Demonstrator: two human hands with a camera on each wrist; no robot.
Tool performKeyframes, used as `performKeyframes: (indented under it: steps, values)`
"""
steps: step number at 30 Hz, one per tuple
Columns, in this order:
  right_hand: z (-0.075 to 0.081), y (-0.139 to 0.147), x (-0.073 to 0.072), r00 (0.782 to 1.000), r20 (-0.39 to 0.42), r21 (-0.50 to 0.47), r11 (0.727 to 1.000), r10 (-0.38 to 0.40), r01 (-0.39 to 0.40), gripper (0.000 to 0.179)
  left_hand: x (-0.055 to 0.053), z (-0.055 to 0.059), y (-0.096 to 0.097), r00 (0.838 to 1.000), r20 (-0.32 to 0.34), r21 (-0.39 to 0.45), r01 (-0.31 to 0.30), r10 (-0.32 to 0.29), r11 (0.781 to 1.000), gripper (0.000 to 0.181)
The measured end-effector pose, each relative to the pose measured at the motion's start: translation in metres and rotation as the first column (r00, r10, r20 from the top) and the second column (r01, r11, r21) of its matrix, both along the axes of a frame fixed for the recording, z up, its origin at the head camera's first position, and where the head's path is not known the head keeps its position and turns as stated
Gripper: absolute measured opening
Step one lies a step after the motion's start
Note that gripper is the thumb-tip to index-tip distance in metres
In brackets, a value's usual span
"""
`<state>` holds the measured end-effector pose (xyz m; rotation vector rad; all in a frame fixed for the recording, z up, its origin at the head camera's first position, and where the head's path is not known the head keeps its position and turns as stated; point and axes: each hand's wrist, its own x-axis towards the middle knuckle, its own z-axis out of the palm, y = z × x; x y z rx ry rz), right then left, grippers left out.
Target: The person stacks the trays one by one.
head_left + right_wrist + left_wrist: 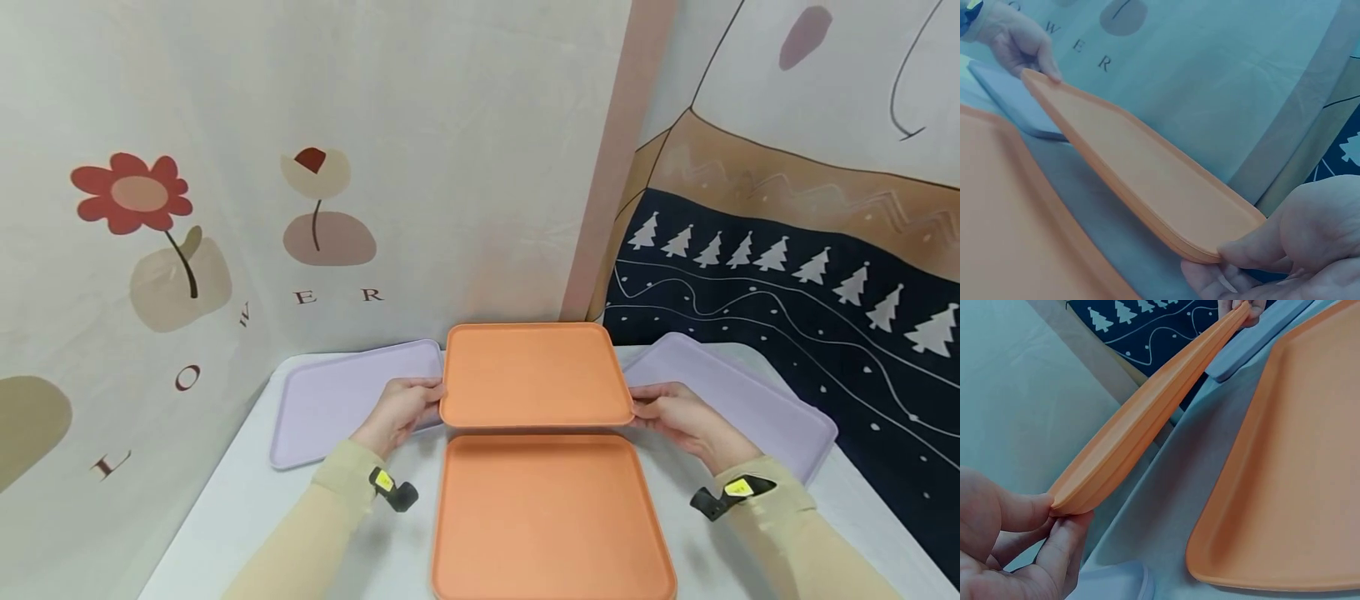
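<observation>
A small stack of orange trays (pixel 536 375), nested with layered rims along the side, is held up above the white table. My left hand (pixel 397 412) pinches its left end, thumb on top and fingers beneath. At the opposite end my right hand (pixel 682 421) grips the rim the same way. In the left wrist view the stack (pixel 1135 425) slants, its side edge towards the camera. Nearer to me, another orange tray (pixel 555 517) lies flat on the table, apart from the held stack.
Purple trays lie on both sides, one at the left (pixel 337 400) behind my left hand and one at the right (pixel 750 408) beyond my right hand. A pale printed curtain (pixel 465 167) and a dark tree-patterned cloth (pixel 787 317) hang close behind the white table (pixel 217 517).
</observation>
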<state>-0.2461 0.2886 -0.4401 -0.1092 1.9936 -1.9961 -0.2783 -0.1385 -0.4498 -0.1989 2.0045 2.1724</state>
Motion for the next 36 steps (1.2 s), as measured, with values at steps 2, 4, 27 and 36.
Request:
performKeyframes:
  steps: [2, 4, 27, 36]
  values:
    - [0.001, 0.002, 0.001, 1.000, -0.002, -0.006, 1.000, 0.003, -0.003, 0.050, 0.002, 0.002, 0.000, 1.000, 0.005, -0.002, -0.005, 0.005, 1.000, 0.036]
    - [0.001, 0.004, 0.002, 1.000, -0.004, -0.005, 1.000, 0.009, -0.009, 0.050, 0.004, 0.003, 0.001, 1.000, 0.006, -0.008, -0.008, 0.008, 1.000, 0.035]
    - [0.015, 0.014, 0.021, 0.999, 0.048, -0.085, 0.996, 0.016, -0.012, 0.038, 0.036, 0.019, -0.007, 0.998, -0.054, -0.020, 0.020, -0.021, 1.000, 0.031]
    - [0.017, 0.016, 0.030, 0.998, 0.049, -0.119, 0.992, 0.050, -0.044, 0.026, 0.046, 0.023, -0.010, 0.997, -0.060, -0.001, 0.039, -0.039, 0.999, 0.033]
